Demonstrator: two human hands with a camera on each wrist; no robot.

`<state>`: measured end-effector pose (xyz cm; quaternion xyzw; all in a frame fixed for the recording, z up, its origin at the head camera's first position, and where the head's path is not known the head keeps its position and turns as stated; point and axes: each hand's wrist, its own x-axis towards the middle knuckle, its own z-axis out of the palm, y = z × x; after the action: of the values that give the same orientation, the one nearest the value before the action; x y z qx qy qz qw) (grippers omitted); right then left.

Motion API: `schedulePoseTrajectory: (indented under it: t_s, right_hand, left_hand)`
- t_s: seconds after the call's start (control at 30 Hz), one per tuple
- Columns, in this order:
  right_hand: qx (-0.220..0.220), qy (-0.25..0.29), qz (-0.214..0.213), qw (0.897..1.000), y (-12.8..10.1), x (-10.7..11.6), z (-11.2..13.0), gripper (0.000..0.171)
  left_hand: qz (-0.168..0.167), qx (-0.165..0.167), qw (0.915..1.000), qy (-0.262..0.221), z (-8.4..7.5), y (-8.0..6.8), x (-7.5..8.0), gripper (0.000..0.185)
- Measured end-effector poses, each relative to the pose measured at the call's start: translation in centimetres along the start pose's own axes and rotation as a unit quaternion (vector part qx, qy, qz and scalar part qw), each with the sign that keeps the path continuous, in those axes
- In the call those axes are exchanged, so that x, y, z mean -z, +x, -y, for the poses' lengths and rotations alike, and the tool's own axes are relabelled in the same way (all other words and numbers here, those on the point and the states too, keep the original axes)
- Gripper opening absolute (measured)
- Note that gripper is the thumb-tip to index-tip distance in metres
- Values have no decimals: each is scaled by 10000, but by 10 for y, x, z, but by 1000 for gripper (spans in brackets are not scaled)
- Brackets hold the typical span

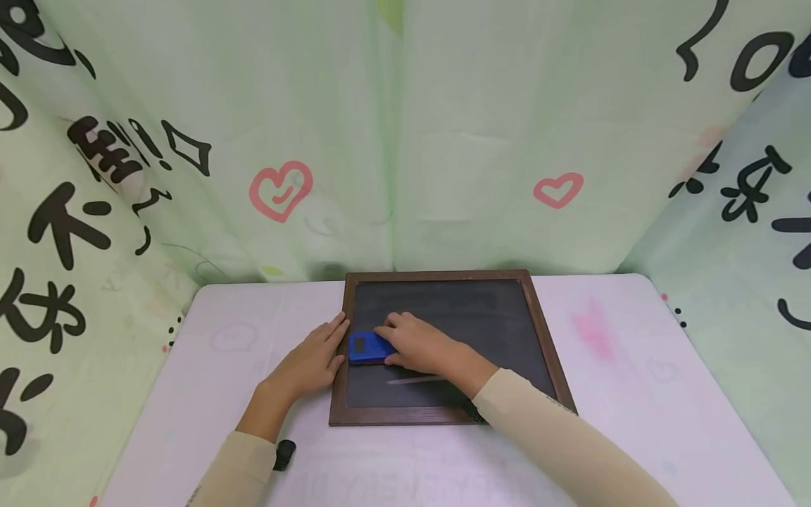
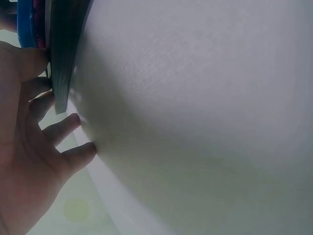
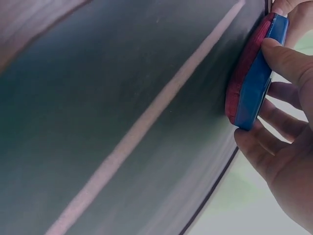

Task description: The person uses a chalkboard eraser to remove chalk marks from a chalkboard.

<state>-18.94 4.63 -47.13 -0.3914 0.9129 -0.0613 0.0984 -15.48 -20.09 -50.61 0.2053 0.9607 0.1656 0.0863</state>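
On the chalkboard [image 1: 443, 331], right-hand fingers [image 1: 395, 331] curl around the blue eraser [image 1: 367, 347].

- A white table [image 1: 190, 366] with rounded far corners fills the lower part of the head view; a faint pink smear [image 1: 592, 331] lies towards its right edge.
- Pale green curtains [image 1: 494, 127] hang behind the far edge and down both sides, meeting at a seam [image 1: 391, 141] in the middle.
- The cloth carries black brush-like characters [image 1: 63, 225] and red-pink hearts [image 1: 281, 189].
- The light is soft and even, with only slight shadows along the far edge.
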Motion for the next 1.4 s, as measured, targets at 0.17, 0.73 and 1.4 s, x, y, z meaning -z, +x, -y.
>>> schedulePoseTrajectory:
  t_s: [0.17, 0.73, 1.4]
  right_hand:
    - [-4, 3, 47, 10000, -2, 1, 2, 61]
    - [-500, 400, 184, 9978, -27, 1, -22, 62]
    - [-1174, 605, -390, 9905, -110, -1, -88, 61]
  left_hand:
    - [-36, 12, 10000, -16, 0, 0, 1, 66]
    - [-382, -253, 9989, -3, 8, 0, -8, 63]
    - [-100, -141, 9997, 154, -1, -3, 0, 63]
